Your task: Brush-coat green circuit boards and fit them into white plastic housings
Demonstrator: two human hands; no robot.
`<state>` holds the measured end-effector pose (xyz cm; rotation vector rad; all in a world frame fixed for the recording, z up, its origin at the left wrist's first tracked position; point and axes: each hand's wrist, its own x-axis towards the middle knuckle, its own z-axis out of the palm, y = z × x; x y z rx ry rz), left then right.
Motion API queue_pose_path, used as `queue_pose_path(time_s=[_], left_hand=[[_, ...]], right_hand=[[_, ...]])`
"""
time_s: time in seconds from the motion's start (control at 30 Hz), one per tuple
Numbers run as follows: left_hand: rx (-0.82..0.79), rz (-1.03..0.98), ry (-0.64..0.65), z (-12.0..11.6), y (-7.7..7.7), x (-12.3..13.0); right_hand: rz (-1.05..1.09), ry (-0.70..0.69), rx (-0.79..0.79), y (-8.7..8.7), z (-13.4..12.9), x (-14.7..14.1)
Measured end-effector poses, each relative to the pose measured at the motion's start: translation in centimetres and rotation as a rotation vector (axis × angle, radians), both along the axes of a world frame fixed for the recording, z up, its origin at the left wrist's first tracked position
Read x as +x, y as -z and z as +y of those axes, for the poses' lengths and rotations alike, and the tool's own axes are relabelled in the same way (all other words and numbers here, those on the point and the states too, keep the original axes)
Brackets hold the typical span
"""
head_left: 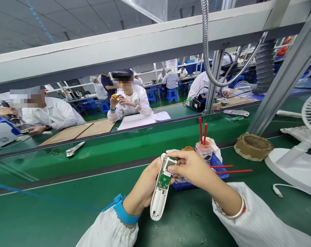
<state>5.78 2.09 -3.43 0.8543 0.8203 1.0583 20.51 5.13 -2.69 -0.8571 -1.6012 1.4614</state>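
Observation:
A long white plastic device housing [159, 205] lies tilted across my left hand [148, 181], whose fingers wrap around its side and back. Set in the upper half of the housing is a green circuit board [163, 181] with a small grey screen [170, 164] in a white frame. My right hand [190, 168] reaches over the top end, thumb and fingers closed on the edge of the board and screen. Some right fingers are hidden behind the housing. A blue strap circles my left wrist.
Behind my right hand stands a blue tray [219, 163] with a bottle [204, 151] and red sticks. Farther right are a tape roll [253, 146] and a white fan [286, 164]. Another white device [75, 149] rests on the green belt [106, 147]. Co-workers sit opposite, beyond a metal frame.

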Motion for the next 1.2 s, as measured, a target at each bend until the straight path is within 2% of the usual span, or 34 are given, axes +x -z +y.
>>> queue_pose_path(time_s=[0.07, 0.17, 0.33, 0.47, 0.63, 0.77, 0.97, 1.2], left_hand=[[0.028, 0.056, -0.019, -0.2, 0.1, 0.1], [0.037, 0.097, -0.015, -0.5, 0.1, 0.2], [0.001, 0.007, -0.037, -0.4, -0.2, 0.4], [-0.085, -0.088, -0.015, -0.3, -0.3, 0.4], [-0.225, -0.253, 0.045, -0.2, 0.1, 0.2], [-0.169, -0.295, 0.002, 0.0, 0.1, 0.2], [-0.149, -0.304, 0.027, 0.1, -0.5, 0.0], [-0.276, -0.266, -0.095, 0.1, -0.9, 0.2]], right_hand=[[0.065, 0.032, -0.080, -0.1, 0.2, 0.3], [0.122, 0.035, -0.102, -0.4, 0.5, 1.1], [0.094, -0.037, -0.159, -0.7, 0.6, 1.6], [0.197, 0.047, -0.227, -0.7, 0.2, 0.7], [0.268, 0.117, -0.190, -0.6, -0.5, -0.3], [0.175, 0.145, -0.114, -0.4, -0.4, 0.0], [0.227, 0.060, -0.277, 0.0, 0.2, 0.5], [0.293, -0.015, -0.310, 0.1, 0.3, 0.2]])
